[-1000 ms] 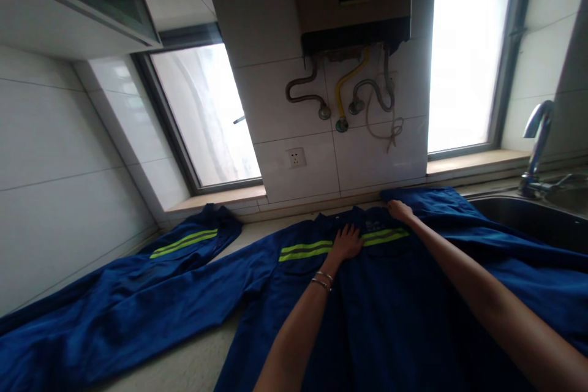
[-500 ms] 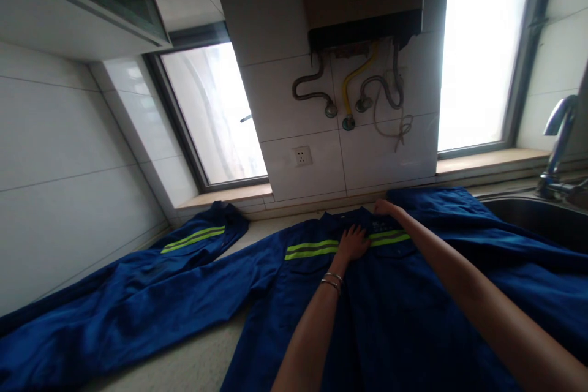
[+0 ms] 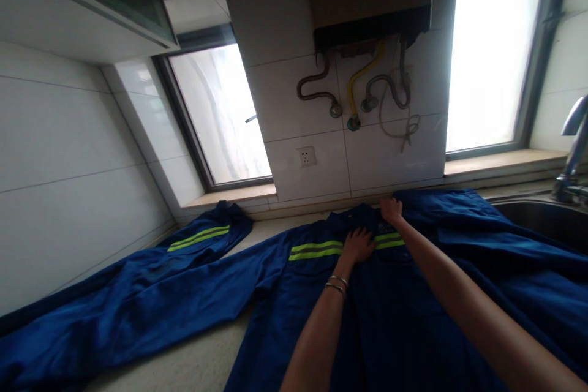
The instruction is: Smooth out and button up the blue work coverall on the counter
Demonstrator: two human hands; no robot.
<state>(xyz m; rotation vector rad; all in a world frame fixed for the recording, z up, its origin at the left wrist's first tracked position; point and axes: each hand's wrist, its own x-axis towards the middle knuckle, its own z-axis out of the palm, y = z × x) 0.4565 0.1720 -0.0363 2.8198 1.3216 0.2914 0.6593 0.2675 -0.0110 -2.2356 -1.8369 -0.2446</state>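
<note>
A dark blue work jacket (image 3: 312, 294) with yellow-green reflective stripes lies spread on the counter, its collar toward the wall. My left hand (image 3: 359, 246) rests flat on the chest beside the front opening, fingers spread, a bracelet at the wrist. Up by the shoulder, right of the collar, my right hand (image 3: 391, 209) is closed on the jacket's cloth. One sleeve stretches out to the left. Another blue garment (image 3: 202, 251) with the same stripes lies at the far left, and more blue cloth (image 3: 463, 214) is bunched on the right.
A pale counter (image 3: 184, 355) runs along the tiled wall. To the right are a sink (image 3: 528, 211) and a faucet (image 3: 572, 153). A water heater (image 3: 367, 6) with hoses hangs above, near a socket (image 3: 307, 156). Two windows flank it; a cabinet (image 3: 92, 6) juts out upper left.
The view has shifted slightly, so the scene sits a little further right. My right hand has moved slightly at the jacket's shoulder. My left hand stays flat on the chest.
</note>
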